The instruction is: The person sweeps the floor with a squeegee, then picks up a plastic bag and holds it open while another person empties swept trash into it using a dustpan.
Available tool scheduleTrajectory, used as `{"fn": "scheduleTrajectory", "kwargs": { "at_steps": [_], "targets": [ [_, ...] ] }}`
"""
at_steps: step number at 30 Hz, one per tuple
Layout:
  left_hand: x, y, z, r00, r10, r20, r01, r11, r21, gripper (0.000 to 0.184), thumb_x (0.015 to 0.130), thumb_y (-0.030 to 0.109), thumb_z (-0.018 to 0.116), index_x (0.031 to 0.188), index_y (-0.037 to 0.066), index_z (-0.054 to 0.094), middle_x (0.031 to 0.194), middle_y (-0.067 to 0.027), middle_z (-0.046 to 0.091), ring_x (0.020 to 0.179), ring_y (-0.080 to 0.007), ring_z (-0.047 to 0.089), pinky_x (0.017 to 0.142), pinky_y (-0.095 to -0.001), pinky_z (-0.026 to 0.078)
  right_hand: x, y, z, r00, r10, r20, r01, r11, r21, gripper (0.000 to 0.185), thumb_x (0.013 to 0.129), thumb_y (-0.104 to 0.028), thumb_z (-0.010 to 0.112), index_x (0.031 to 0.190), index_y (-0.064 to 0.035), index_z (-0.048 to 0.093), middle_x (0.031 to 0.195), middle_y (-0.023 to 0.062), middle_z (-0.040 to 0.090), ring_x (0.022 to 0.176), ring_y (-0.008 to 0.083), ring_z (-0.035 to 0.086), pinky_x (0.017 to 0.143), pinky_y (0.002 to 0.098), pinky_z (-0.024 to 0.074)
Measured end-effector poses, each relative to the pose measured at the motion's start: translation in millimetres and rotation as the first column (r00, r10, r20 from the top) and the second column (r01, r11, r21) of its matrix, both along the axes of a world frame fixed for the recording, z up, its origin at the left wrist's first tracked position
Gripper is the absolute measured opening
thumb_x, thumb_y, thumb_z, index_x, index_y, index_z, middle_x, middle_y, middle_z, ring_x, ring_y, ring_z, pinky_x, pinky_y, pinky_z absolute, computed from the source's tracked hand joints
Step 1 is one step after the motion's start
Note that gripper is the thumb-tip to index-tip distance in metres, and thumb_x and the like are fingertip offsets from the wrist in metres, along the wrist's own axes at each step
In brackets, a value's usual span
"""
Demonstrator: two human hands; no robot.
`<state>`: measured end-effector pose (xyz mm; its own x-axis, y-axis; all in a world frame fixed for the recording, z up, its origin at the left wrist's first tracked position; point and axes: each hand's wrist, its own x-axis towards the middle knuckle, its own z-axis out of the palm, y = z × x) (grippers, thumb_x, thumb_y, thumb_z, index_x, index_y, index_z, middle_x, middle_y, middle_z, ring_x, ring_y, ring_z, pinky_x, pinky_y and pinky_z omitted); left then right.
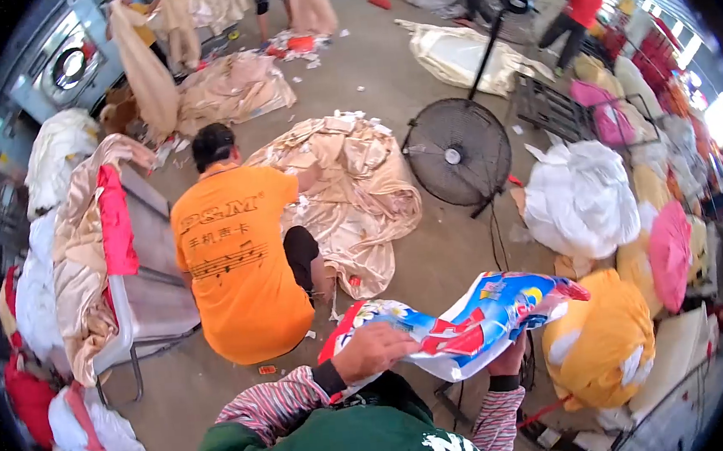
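Observation:
Held out in front of me is a printed plastic bag in blue, white and red, with daisies on its left end; it looks like a detergent bag. My left hand is closed on the bag's near left edge. At its right side, my right hand grips the bag from below, its fingers partly hidden behind the plastic. The bag sags in the middle between my two hands, and its crumpled right end sticks out past my right hand.
A person in an orange shirt squats ahead beside a heap of beige cloth. A black floor fan stands beyond. Stuffed white and yellow sacks lie right. A metal cart stands left. Other people work farther back.

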<state>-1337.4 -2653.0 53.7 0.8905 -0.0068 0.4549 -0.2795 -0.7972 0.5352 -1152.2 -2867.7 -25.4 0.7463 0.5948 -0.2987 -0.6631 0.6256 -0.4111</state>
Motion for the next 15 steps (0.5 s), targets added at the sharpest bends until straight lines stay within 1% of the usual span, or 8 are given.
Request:
{"fn": "scheduleTrajectory", "kwargs": {
  "at_steps": [3, 4, 6, 7, 8, 9, 11, 15],
  "targets": [
    [20.4, 11.9, -6.7, 1.0, 0.011, -0.029, -0.012, 1.0, -0.028, 0.029, 0.06, 0.005, 0.051, 0.088, 0.01, 0.052, 0.083, -0.0053, 0.054, 0.075, -0.0208, 0.05, 0.067, -0.0301, 0.039, 35.1, 37.6, 9.4, 0.983, 0.149, 0.108, -0.148, 0.989, -0.017, 0.053, 0.076, -0.039, 0.043, 0.115, -0.0052, 0.031, 0.114, 0.0109, 0.038, 0.103, 0.0261, 0.038, 0.088, 0.0403, 0.0281],
    [30.2, 16.2, -8.2, 1.0, 0.011, -0.022, -0.012, 0.999, -0.046, 0.028, 0.061, 0.005, 0.05, 0.088, 0.01, 0.051, 0.084, -0.0059, 0.053, 0.076, -0.0212, 0.05, 0.068, -0.0308, 0.039, 49.2, 47.1, 2.6, 0.969, 0.23, 0.09, -0.23, 0.973, -0.005, 0.055, 0.075, -0.039, 0.043, 0.115, -0.0049, 0.03, 0.115, 0.0112, 0.037, 0.104, 0.0268, 0.037, 0.089, 0.041, 0.0274],
    [47.0, 22.1, -15.2, 0.999, -0.046, -0.023, 0.045, 0.998, -0.051, 0.024, 0.064, 0.009, 0.047, 0.088, 0.01, 0.049, 0.083, -0.0068, 0.052, 0.077, -0.0213, 0.05, 0.071, -0.0333, 0.037, 62.5, 67.3, -3.6, 0.933, 0.332, 0.137, -0.331, 0.943, -0.03, 0.057, 0.074, -0.041, 0.044, 0.115, -0.0045, 0.03, 0.115, 0.0115, 0.037, 0.104, 0.0269, 0.036, 0.089, 0.0413, 0.0272],
    [60.3, 25.2, -15.1, 0.998, -0.058, 0.01, 0.059, 0.997, -0.057, 0.023, 0.065, 0.009, 0.047, 0.088, 0.01, 0.049, 0.08, -0.0064, 0.051, 0.077, -0.0212, 0.049, 0.07, -0.0328, 0.037, 57.2, 87.3, 21.6, 0.952, 0.283, 0.115, -0.284, 0.959, -0.009, 0.054, 0.074, -0.04, 0.045, 0.113, -0.0042, 0.033, 0.111, 0.0111, 0.041, 0.1, 0.025, 0.04, 0.087, 0.0398, 0.03],
    [72.8, 27.9, -15.4, 0.996, -0.075, 0.04, 0.078, 0.995, -0.059, 0.021, 0.066, 0.01, 0.046, 0.088, 0.01, 0.048, 0.078, -0.006, 0.05, 0.076, -0.0211, 0.049, 0.069, -0.0323, 0.037, 62.8, 98.8, 25.6, 0.947, 0.301, 0.11, -0.301, 0.953, -0.011, 0.054, 0.074, -0.04, 0.045, 0.112, -0.0043, 0.033, 0.11, 0.011, 0.041, 0.1, 0.0249, 0.041, 0.087, 0.0396, 0.0302],
    [83.0, 32.6, -11.6, 0.999, -0.03, 0.042, 0.033, 0.998, -0.061, 0.021, 0.066, 0.01, 0.046, 0.088, 0.01, 0.048, 0.078, -0.006, 0.05, 0.076, -0.0211, 0.049, 0.069, -0.0323, 0.037, 71.7, 111.6, 26.3, 0.935, 0.338, 0.104, -0.338, 0.941, -0.013, 0.053, 0.074, -0.04, 0.045, 0.112, -0.0043, 0.033, 0.11, 0.0109, 0.041, 0.1, 0.0247, 0.041, 0.087, 0.0394, 0.0305],
    [101.0, 37.8, -2.4, 0.993, -0.103, -0.058, 0.104, 0.995, 0.007, 0.023, 0.07, 0.011, 0.043, 0.093, 0.011, 0.047, 0.082, -0.0051, 0.05, 0.078, -0.0203, 0.05, 0.071, -0.0315, 0.037, 87.8, 127.5, 24.4, 0.914, 0.397, 0.088, -0.396, 0.918, -0.03, 0.053, 0.074, -0.039, 0.046, 0.112, -0.0043, 0.034, 0.109, 0.0107, 0.042, 0.099, 0.0244, 0.041, 0.087, 0.039, 0.031],
    [124.2, 47.8, 1.5, 0.995, -0.04, -0.095, 0.043, 0.999, 0.029, 0.023, 0.069, 0.012, 0.044, 0.092, 0.011, 0.046, 0.083, -0.0052, 0.049, 0.079, -0.0202, 0.049, 0.071, -0.0325, 0.037, 125.2, 157.6, 15.9, 0.872, 0.486, 0.056, -0.485, 0.874, -0.038, 0.051, 0.074, -0.039, 0.046, 0.111, -0.0044, 0.035, 0.108, 0.0104, 0.043, 0.098, 0.0238, 0.042, 0.086, 0.0383, 0.032]
  ]
}}
